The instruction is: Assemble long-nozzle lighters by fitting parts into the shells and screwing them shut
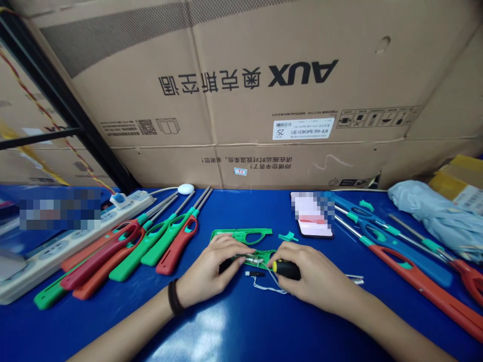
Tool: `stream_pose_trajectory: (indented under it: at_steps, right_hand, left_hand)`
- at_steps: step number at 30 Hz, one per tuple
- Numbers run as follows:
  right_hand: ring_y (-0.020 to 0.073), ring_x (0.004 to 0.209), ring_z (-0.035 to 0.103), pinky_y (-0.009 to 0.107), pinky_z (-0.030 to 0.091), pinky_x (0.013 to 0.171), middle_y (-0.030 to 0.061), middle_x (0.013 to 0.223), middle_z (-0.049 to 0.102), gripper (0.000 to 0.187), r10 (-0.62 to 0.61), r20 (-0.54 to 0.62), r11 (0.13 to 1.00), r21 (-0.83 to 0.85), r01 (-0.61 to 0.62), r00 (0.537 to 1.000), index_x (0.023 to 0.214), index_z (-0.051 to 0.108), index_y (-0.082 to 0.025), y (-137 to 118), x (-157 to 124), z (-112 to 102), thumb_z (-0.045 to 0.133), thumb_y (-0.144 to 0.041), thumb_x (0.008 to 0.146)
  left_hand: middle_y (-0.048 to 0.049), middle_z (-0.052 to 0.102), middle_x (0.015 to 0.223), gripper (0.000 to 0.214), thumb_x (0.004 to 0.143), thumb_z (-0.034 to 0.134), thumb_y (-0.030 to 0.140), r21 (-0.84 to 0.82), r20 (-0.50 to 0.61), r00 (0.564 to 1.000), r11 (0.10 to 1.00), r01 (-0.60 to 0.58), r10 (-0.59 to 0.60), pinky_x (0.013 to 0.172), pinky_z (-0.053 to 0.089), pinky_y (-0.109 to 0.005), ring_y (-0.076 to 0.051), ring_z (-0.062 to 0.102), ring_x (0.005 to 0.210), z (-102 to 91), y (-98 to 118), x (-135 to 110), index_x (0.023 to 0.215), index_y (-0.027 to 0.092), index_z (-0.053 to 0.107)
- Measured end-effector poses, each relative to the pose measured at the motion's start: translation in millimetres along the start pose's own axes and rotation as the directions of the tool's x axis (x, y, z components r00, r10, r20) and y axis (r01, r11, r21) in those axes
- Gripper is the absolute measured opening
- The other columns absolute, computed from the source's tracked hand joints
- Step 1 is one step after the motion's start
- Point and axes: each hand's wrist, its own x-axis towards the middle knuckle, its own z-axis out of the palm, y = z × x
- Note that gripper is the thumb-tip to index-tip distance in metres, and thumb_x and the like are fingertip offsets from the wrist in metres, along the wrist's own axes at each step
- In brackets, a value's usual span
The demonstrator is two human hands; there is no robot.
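Note:
An opened green lighter shell half [260, 257] with white wires lies on the blue table [241, 327] between my hands. My left hand [211, 269] presses it down with curled fingers. My right hand [315, 279] is closed round a screwdriver [287, 270] with a black and yellow handle, its tip at the shell. A second green shell half [241, 234] lies just behind, with a small teal trigger piece [288, 236] beside it.
Several red and green long-nosed lighters [151, 244] lie at the left beside a white power strip [75, 241]. More blue and red lighters [396, 251] lie at the right, near a phone [313, 213] and a folded grey umbrella [437, 216]. Cardboard boxes [264, 90] wall the back.

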Motion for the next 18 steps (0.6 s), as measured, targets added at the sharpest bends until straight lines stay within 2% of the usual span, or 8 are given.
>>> stream_pose_trajectory:
  at_steps: [6, 12, 18]
  right_hand:
    - [0.0162, 0.076, 0.061, 0.027, 0.044, 0.071, -0.0015, 0.087, 0.064, 0.022, -0.014, 0.027, 0.999, 0.050, 0.013, 1.000, 0.086, 0.068, -0.026, 3.2, 1.4, -1.2, 0.056, -0.012, 0.073]
    - [0.0159, 0.077, 0.060, 0.026, 0.044, 0.073, -0.0015, 0.087, 0.064, 0.021, -0.014, 0.033, 0.999, 0.053, 0.012, 0.999, 0.086, 0.068, -0.025, 3.3, 1.6, -0.9, 0.057, -0.011, 0.074]
    - [0.0161, 0.077, 0.060, 0.026, 0.044, 0.070, -0.0015, 0.087, 0.063, 0.020, -0.008, 0.057, 0.999, 0.047, 0.005, 0.998, 0.086, 0.067, -0.025, 3.7, 1.2, -3.0, 0.057, -0.012, 0.074]
  left_hand:
    - [-0.0032, 0.069, 0.097, 0.018, 0.091, 0.056, 0.025, -0.056, 0.007, 0.999, 0.998, 0.038, -0.038, 0.086, 0.042, -0.035, -0.019, 0.060, 0.091, 0.2, 1.7, 0.0, 0.107, 0.024, 0.064]
    - [-0.0025, 0.069, 0.095, 0.016, 0.091, 0.057, 0.023, -0.069, -0.010, 0.999, 0.997, 0.046, -0.047, 0.086, 0.041, -0.035, -0.019, 0.060, 0.090, 0.5, 2.0, 1.0, 0.105, 0.024, 0.064]
    - [-0.0011, 0.070, 0.098, 0.017, 0.091, 0.057, 0.020, -0.019, -0.027, 0.999, 0.999, -0.040, 0.040, 0.091, 0.037, -0.034, -0.017, 0.061, 0.092, 0.5, 0.0, 0.2, 0.106, 0.024, 0.063]
